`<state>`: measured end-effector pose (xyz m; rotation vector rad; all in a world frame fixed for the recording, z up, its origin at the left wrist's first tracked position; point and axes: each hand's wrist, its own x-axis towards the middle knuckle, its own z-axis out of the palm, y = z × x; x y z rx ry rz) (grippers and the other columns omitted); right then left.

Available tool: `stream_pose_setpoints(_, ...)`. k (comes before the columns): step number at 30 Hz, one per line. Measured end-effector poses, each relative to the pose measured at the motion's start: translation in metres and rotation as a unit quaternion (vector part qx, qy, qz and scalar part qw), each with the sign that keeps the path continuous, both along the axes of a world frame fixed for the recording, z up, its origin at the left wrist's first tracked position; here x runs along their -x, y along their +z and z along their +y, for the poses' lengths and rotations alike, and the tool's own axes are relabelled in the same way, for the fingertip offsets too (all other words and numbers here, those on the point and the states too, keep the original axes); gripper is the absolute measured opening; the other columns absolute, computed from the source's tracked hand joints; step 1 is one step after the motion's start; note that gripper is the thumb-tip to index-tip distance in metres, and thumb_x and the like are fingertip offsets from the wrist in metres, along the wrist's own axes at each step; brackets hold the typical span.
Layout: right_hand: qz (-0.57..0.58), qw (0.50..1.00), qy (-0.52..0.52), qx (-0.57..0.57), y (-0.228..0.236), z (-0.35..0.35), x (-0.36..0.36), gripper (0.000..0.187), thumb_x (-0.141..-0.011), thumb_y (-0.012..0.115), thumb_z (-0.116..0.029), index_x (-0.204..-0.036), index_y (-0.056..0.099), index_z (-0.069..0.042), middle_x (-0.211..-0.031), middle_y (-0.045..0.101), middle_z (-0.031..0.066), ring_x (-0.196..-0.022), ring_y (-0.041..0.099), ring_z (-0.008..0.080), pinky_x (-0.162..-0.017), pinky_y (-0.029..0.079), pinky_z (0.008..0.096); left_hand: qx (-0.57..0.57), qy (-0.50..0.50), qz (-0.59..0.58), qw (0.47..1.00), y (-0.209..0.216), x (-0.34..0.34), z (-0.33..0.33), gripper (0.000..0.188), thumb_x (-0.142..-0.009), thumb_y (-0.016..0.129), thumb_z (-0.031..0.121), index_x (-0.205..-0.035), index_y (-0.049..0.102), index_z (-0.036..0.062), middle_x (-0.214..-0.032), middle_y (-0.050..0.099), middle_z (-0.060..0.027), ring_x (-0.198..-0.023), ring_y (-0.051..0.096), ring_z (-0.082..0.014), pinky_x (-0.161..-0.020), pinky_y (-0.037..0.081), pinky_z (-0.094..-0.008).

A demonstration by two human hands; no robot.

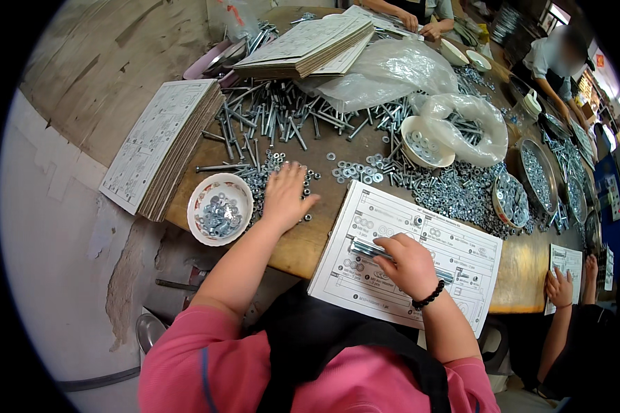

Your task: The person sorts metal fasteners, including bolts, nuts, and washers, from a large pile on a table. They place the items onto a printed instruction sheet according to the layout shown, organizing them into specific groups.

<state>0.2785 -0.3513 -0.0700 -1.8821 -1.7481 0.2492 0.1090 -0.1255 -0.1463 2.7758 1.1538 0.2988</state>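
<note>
My left hand (286,196) lies with fingers stretched and thumb apart over a scatter of small metal nuts (258,184). Left of it stands a white patterned bowl (218,208) with washers or other small metal parts inside. My right hand (408,265), a dark beaded band at its wrist, is over a stack of printed cards (341,275). Its thumb and fingers close about silvery bolts (366,248) lying across the top card; how many it grips is hidden. More metal pieces (444,276) show on the card beside this wrist.
Long bolts (272,117) and a heap of nuts (455,193) cover the table's middle. Card stacks stand at the left (162,141) and back (306,45), by a clear plastic bag (393,72). Washers fill a bowl (424,144). Other people work at the back and right.
</note>
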Motion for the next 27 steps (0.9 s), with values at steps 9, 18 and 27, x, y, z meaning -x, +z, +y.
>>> stream_pose_setpoints(9, -0.014, 0.997, 0.054, 0.044, -0.008, 0.027, 0.011, 0.021, -0.075, 0.066, -0.019, -0.095, 0.062, -0.013, -0.078, 0.057, 0.007, -0.072, 0.058, 0.027, -0.061, 0.048, 0.0371, 0.014, -0.164, -0.022, 0.986, -0.002, 0.025, -0.044, 0.077, -0.078, 0.058, 0.049, -0.132, 0.036, -0.0015, -0.14, 0.032, -0.0182, -0.131, 0.028, -0.0325, -0.107, 0.023, -0.044)
stream_pose_setpoints(18, -0.027, 0.995, 0.086, 0.033, -0.026, 0.079, 0.022, 0.02, -0.076, 0.062, -0.018, -0.095, 0.061, -0.011, -0.083, 0.057, 0.0081, -0.081, 0.058, 0.0268, -0.068, 0.049, 0.0372, 0.029, -0.137, -0.013, 0.99, 0.002, 0.054, -0.066, 0.076, -0.077, 0.062, 0.045, -0.132, 0.037, -0.001, -0.141, 0.032, -0.0168, -0.132, 0.028, -0.0279, -0.108, 0.021, -0.0422)
stream_pose_setpoints(27, -0.125, 0.984, 0.11, 0.057, -0.047, 0.111, 0.044, 0.025, -0.069, 0.069, -0.019, -0.089, 0.058, -0.009, -0.086, 0.055, 0.007, -0.087, 0.055, 0.0246, -0.072, 0.048, 0.0349, 0.316, 0.059, -0.344, 0.882, 0.015, 0.068, -0.056, 0.034, -0.08, 0.062, 0.013, -0.112, 0.055, 0.002, -0.103, 0.057, -0.014, -0.094, 0.058, -0.0245, -0.078, 0.045, -0.0335)
